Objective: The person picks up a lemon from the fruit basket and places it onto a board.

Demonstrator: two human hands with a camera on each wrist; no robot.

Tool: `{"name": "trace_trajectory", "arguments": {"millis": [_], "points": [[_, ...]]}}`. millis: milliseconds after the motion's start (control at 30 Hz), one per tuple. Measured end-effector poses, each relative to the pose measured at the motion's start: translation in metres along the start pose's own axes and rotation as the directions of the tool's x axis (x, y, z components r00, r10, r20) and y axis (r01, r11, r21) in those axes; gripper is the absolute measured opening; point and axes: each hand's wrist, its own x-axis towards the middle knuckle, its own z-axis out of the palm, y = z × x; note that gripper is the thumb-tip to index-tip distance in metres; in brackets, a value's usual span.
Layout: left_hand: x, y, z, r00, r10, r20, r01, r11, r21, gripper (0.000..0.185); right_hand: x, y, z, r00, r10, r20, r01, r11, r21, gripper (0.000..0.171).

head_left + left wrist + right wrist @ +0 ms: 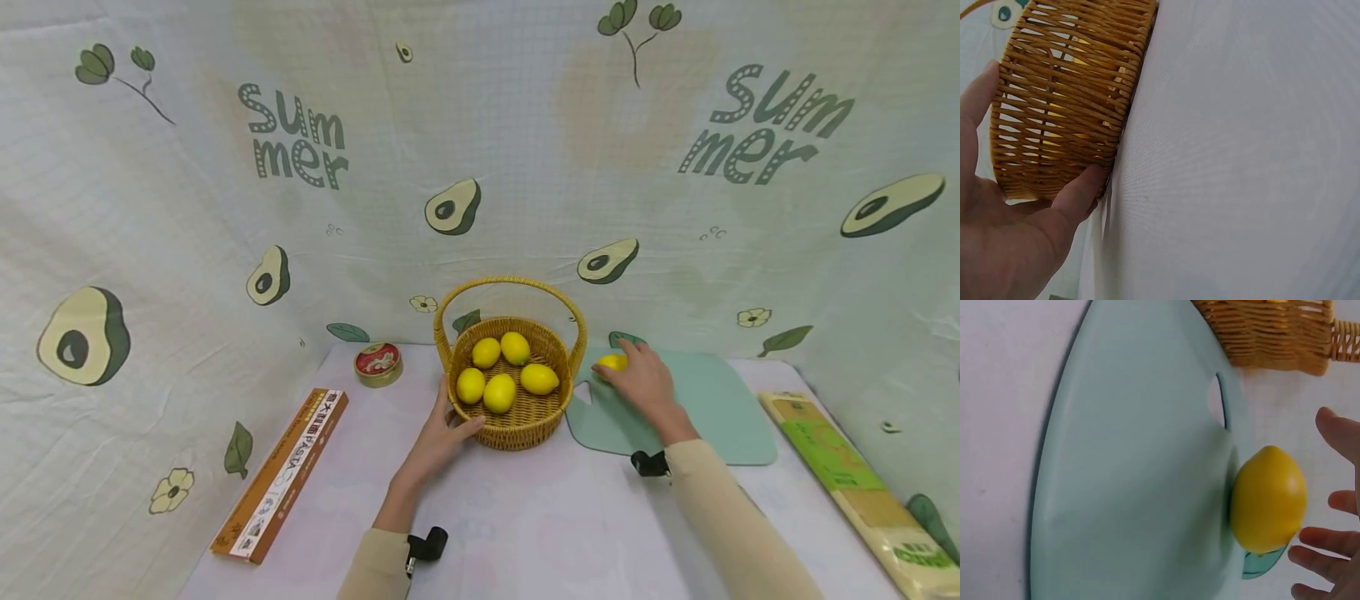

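Observation:
A round wicker basket (517, 437) with an arched handle stands at the centre and holds several yellow lemons (499, 393). My left hand (438, 433) holds its near left side, fingers along the outer wall; in the left wrist view, the thumb presses low on the weave (1060, 119). To the right, another lemon (1268, 500) lies on a pale green cutting board (1129, 456) near its handle hole. My right hand (643, 379) reaches over the board beside that lemon. The right wrist view shows thumb and fingers spread, fingertips close to the fruit; contact is unclear.
A long box of pasta (281, 479) lies on the left, with a round red-topped tin (378, 364) behind it. A green and yellow noodle packet (855, 479) lies at the right edge. Printed cloth (517, 125) encloses the back and sides.

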Motion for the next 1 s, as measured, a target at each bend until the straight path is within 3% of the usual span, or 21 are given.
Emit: {"name": "trace_trajectory", "arguments": {"millis": [600, 833, 1000], "points": [[0.001, -0.002, 0.000, 1.000, 0.011, 0.002, -0.011, 1.000, -0.029, 0.114, -0.038, -0.030, -0.013, 0.995, -0.093, 0.042, 0.089, 0.993, 0.079, 0.078], [0.000, -0.002, 0.001, 1.000, 0.002, 0.003, -0.002, 1.000, -0.023, 0.115, -0.055, -0.050, -0.011, 0.988, -0.154, -0.014, 0.155, 0.982, 0.113, 0.068], [0.001, -0.004, 0.001, 1.000, -0.003, -0.003, 0.003, 1.000, -0.027, 0.115, -0.065, -0.065, -0.007, 0.966, -0.233, -0.113, 0.246, 0.962, 0.116, 0.059]]}}
